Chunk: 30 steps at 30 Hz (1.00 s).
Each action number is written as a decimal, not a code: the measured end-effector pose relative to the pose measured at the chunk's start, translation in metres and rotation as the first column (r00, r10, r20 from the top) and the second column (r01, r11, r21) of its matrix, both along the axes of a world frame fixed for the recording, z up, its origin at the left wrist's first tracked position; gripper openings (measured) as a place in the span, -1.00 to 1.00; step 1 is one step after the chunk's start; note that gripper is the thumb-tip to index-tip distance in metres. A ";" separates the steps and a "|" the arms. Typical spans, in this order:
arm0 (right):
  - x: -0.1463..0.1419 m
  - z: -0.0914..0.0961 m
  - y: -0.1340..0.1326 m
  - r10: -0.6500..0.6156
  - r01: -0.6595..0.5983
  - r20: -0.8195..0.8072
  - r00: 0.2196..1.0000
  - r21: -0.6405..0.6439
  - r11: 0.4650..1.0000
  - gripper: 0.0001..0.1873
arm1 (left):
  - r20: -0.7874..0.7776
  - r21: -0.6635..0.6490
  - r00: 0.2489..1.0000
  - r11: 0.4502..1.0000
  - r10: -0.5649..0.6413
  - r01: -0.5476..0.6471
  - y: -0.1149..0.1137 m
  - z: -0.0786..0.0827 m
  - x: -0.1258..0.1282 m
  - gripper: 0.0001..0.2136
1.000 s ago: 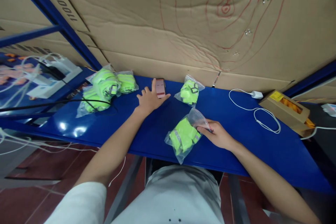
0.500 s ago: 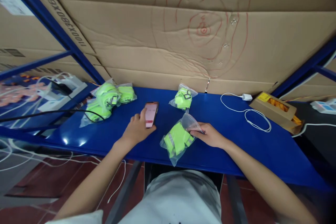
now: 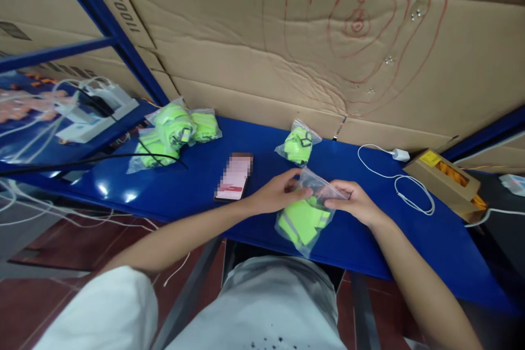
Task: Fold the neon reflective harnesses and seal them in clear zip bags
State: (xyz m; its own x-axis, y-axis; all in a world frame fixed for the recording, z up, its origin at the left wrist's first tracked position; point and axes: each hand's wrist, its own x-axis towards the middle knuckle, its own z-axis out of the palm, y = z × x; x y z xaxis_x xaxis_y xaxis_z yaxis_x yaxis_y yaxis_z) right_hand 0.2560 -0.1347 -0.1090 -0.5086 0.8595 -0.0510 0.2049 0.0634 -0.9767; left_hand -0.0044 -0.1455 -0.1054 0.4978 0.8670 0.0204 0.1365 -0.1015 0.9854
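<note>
A clear zip bag (image 3: 304, 222) with a folded neon-yellow reflective vest inside is in front of me at the table's near edge. My right hand (image 3: 356, 200) pinches the bag's top edge at its right corner. At the other end of that edge, my left hand (image 3: 283, 192) has its thumb and fingers closed on the plastic. To the left of my left hand, a phone (image 3: 234, 176) lies face up with its screen lit. Another bagged neon-yellow item (image 3: 298, 145) lies behind the bag I hold.
Several bagged neon-yellow bundles (image 3: 172, 128) are piled at the left, with a black cable across them. A white charger cable (image 3: 414, 194) and an open cardboard box (image 3: 449, 183) lie at the right. A cardboard wall (image 3: 246, 60) rises behind the blue table (image 3: 197, 186).
My left hand has left the phone and moved right to grip the bag's top edge. My right hand keeps hold of the bag. The view has shifted slightly.
</note>
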 end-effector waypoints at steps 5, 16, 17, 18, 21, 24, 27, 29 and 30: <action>0.004 -0.001 0.006 -0.077 0.077 -0.025 0.997 -0.008 0.997 -0.62 | 0.162 -0.205 0.983 0.978 0.082 -0.048 0.013 -0.018 0.012 -0.53; -0.010 -0.009 0.009 -0.279 0.253 -0.112 0.954 -0.204 0.946 -0.60 | 0.420 -0.427 0.886 0.904 0.197 0.001 0.014 -0.014 0.001 -0.40; -0.012 -0.010 0.008 -0.282 0.252 -0.116 0.952 -0.219 0.943 -0.63 | 0.421 -0.421 0.884 0.907 0.202 -0.007 0.015 -0.014 0.002 -0.39; -0.012 -0.010 0.007 -0.286 0.253 -0.128 0.950 -0.223 0.941 -0.66 | 0.420 -0.407 0.883 0.913 0.211 -0.024 0.015 -0.015 0.002 -0.39; -0.013 -0.011 0.006 -0.305 0.273 -0.166 0.938 -0.191 0.943 -0.67 | 0.378 -0.318 0.896 0.941 0.234 -0.112 0.016 -0.015 0.002 -0.40; -0.011 -0.012 0.008 -0.337 0.316 -0.147 0.930 -0.151 0.937 -0.68 | 0.328 -0.220 0.918 0.963 0.222 -0.154 0.017 -0.016 0.000 -0.40; -0.010 -0.015 0.010 -0.358 0.349 -0.093 0.929 -0.099 0.932 -0.68 | 0.316 -0.226 0.929 0.966 0.195 -0.126 0.018 -0.019 0.000 -0.38; -0.010 -0.017 0.010 -0.368 0.368 -0.041 0.929 -0.001 0.930 -0.66 | 0.311 -0.248 0.931 0.962 0.194 -0.117 0.018 -0.020 0.001 -0.37; -0.010 -0.018 0.010 -0.375 0.375 -0.015 0.927 0.068 0.924 -0.66 | 0.309 -0.254 0.930 0.960 0.198 -0.120 0.018 -0.021 0.001 -0.36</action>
